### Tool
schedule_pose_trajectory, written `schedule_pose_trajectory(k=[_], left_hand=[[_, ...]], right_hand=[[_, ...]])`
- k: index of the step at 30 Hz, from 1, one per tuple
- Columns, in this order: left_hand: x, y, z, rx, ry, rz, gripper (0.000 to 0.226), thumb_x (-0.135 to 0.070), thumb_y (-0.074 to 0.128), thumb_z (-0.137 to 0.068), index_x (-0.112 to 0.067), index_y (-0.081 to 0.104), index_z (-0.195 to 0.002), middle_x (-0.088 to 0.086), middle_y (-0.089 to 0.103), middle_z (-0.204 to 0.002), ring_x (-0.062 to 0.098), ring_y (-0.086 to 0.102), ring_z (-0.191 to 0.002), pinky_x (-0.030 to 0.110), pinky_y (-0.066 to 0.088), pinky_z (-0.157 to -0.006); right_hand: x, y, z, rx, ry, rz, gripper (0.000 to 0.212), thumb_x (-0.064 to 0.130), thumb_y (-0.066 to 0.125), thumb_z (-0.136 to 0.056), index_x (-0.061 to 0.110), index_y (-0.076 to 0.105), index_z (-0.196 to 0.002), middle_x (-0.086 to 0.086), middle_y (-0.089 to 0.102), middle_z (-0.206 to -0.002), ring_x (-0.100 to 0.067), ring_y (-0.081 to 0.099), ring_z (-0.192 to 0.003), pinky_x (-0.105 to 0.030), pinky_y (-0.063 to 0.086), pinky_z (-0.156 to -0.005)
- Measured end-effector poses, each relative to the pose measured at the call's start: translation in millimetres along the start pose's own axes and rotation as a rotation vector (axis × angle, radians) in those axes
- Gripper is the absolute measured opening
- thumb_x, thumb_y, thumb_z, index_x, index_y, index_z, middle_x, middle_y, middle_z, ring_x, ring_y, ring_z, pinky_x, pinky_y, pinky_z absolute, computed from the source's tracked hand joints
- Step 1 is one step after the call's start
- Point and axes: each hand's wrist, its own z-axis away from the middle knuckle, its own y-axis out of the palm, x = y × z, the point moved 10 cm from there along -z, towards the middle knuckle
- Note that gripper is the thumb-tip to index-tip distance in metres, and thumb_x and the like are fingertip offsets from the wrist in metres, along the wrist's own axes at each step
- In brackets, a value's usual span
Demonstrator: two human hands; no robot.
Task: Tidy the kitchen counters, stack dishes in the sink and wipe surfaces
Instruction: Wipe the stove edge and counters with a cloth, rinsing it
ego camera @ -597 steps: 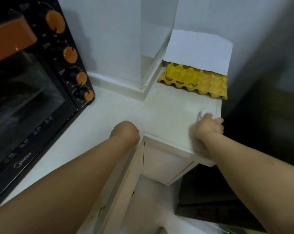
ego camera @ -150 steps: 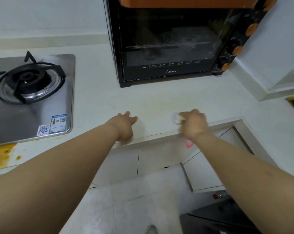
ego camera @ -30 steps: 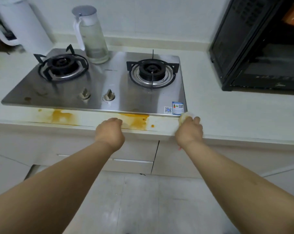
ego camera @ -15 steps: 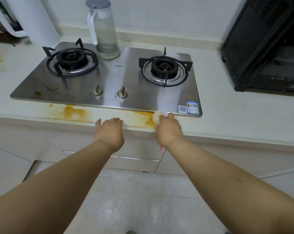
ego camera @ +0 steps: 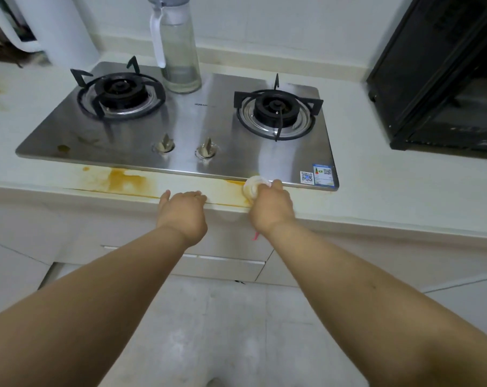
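Right hand (ego camera: 271,209) curled round a white wad of cloth (ego camera: 252,185), pressed on the counter's front strip (ego camera: 181,188) just before the steel hob (ego camera: 181,127), over an orange stain (ego camera: 125,178). Left hand (ego camera: 182,210) beside it, fingers loosely bent over the counter edge, holding nothing.

The right hand (ego camera: 271,209) held a small white wad of cloth (ego camera: 253,186) in its grip, pressed on the pale table (ego camera: 390,191) at an orange stain (ego camera: 238,195) just before the stainless two-burner gas hob (ego camera: 186,129). The left hand (ego camera: 183,210) rested on the table's front edge. A clear glass jug (ego camera: 178,46) stood on the hob; a black oven (ego camera: 443,76) sat to the right.
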Motion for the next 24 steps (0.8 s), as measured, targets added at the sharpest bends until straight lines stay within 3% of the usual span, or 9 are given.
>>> schedule_pose_trajectory(k=[4,7,10,12,15,17,19,21,24], left_hand=[[0,-2,-1,0.039,-0.002,-0.014,0.066,-0.01,0.045,-0.081,-0.027,0.036,-0.144,-0.008,0.029,-0.155,0.014,0.03,-0.141,0.042,0.002,-0.12],[-2,-3,0,0.056,0.009,-0.021,0.066,-0.011,0.045,-0.082,-0.026,0.034,-0.146,-0.008,0.027,-0.156,0.014,0.028,-0.142,0.042,0.001,-0.12],[-3,-2,0,0.052,0.017,-0.012,0.067,-0.011,0.046,-0.082,-0.026,0.033,-0.146,-0.008,0.027,-0.156,0.016,0.029,-0.141,0.042,0.003,-0.12],[-1,-2,1,0.039,0.024,-0.005,0.067,-0.011,0.047,-0.082,-0.027,0.033,-0.146,-0.007,0.027,-0.156,0.017,0.03,-0.141,0.042,0.004,-0.121],[0,-2,2,0.024,0.041,0.008,0.068,-0.01,0.047,-0.081,-0.027,0.033,-0.146,-0.008,0.026,-0.156,0.017,0.029,-0.141,0.041,0.004,-0.121],[2,-1,0,0.021,0.041,-0.003,0.068,-0.009,0.046,-0.081,-0.027,0.035,-0.145,-0.008,0.029,-0.155,0.017,0.03,-0.141,0.04,0.004,-0.121],[2,-4,-2,0.007,0.03,-0.005,0.062,-0.008,0.047,-0.079,-0.025,0.045,-0.138,-0.004,0.044,-0.146,0.02,0.04,-0.133,0.039,0.01,-0.12],[-2,-10,-5,-0.019,0.011,0.002,0.05,-0.007,0.047,-0.075,-0.02,0.058,-0.122,0.002,0.059,-0.124,0.024,0.051,-0.118,0.04,0.02,-0.117],[-1,-9,-4,-0.011,-0.02,0.007,0.047,-0.006,0.046,-0.074,-0.022,0.06,-0.117,0.003,0.062,-0.117,0.025,0.053,-0.113,0.039,0.024,-0.115]], right_hand=[[-62,-26,-7,-0.034,0.08,0.102,0.041,0.004,0.05,-0.077,0.015,0.061,-0.115,-0.014,0.052,-0.125,-0.03,0.053,-0.111,-0.03,0.045,-0.081],[-123,-53,2,-0.097,0.27,0.055,0.042,0.003,0.043,-0.08,0.014,0.059,-0.117,-0.016,0.043,-0.12,-0.035,0.052,-0.103,-0.033,0.046,-0.079],[-108,-50,5,-0.112,0.275,0.027,0.041,0.004,0.047,-0.083,0.013,0.056,-0.122,-0.016,0.039,-0.127,-0.037,0.05,-0.111,-0.034,0.045,-0.083],[-69,-31,-2,-0.095,0.175,0.015,0.04,0.005,0.05,-0.082,0.012,0.058,-0.121,-0.014,0.038,-0.133,-0.036,0.051,-0.113,-0.034,0.048,-0.084],[-11,-5,-18,-0.04,0.068,-0.013,0.039,0.006,0.053,-0.08,0.013,0.06,-0.118,-0.01,0.038,-0.134,-0.034,0.048,-0.114,-0.029,0.05,-0.076],[4,-5,-24,-0.048,0.064,0.012,0.038,0.007,0.051,-0.082,0.011,0.061,-0.118,-0.011,0.04,-0.13,-0.032,0.048,-0.115,-0.032,0.046,-0.085],[3,-4,-22,-0.023,0.024,0.03,0.039,0.007,0.049,-0.084,0.008,0.058,-0.122,-0.011,0.039,-0.129,-0.031,0.047,-0.116,-0.033,0.043,-0.091],[-16,-6,-17,-0.005,-0.001,0.034,0.041,0.008,0.049,-0.085,0.009,0.055,-0.126,-0.01,0.039,-0.13,-0.03,0.046,-0.118,-0.033,0.042,-0.092],[-59,-20,-16,-0.058,0.077,0.017,0.039,0.01,0.045,-0.083,0.013,0.057,-0.119,-0.013,0.045,-0.13,-0.031,0.045,-0.119,-0.032,0.043,-0.087]])
